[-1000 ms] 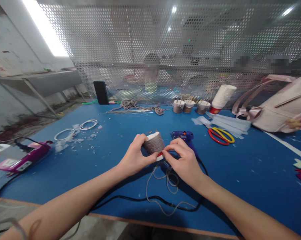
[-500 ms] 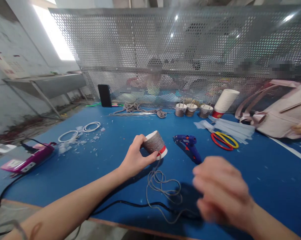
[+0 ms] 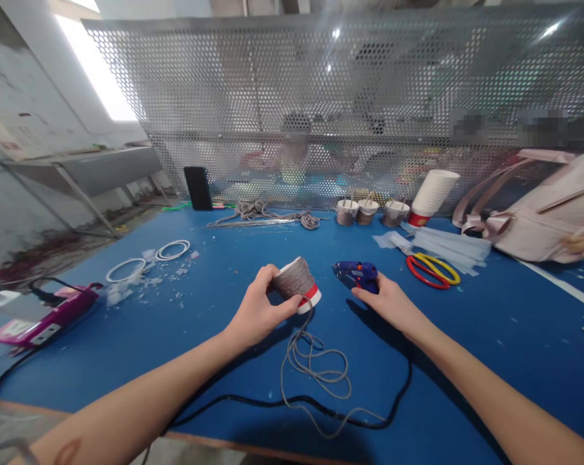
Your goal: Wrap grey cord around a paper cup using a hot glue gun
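My left hand [image 3: 265,303] is closed round a paper cup [image 3: 296,279], which lies tilted with its rim toward the lower right. Grey cord is wound about most of the cup, leaving a red and white band bare. From the cup a loose length of grey cord [image 3: 316,371] trails in loops over the table. To the right, my right hand [image 3: 386,300] grips the handle of a blue glue gun [image 3: 354,274]. Its nozzle points left toward the cup, a short gap apart. The handle is mostly hidden by my fingers.
A black cable [image 3: 253,402] crosses the table's front. Left are a purple power strip [image 3: 54,320] and white rings [image 3: 127,270]. Behind stand cord-wrapped cups [image 3: 347,213], stacked paper cups [image 3: 432,197] and a phone [image 3: 198,187]. Right lie scissors [image 3: 430,271] and a pink bag [image 3: 553,216].
My right hand has moved up and left from the front of the table and taken hold of the glue gun. My left hand still holds the cup in nearly the same place.
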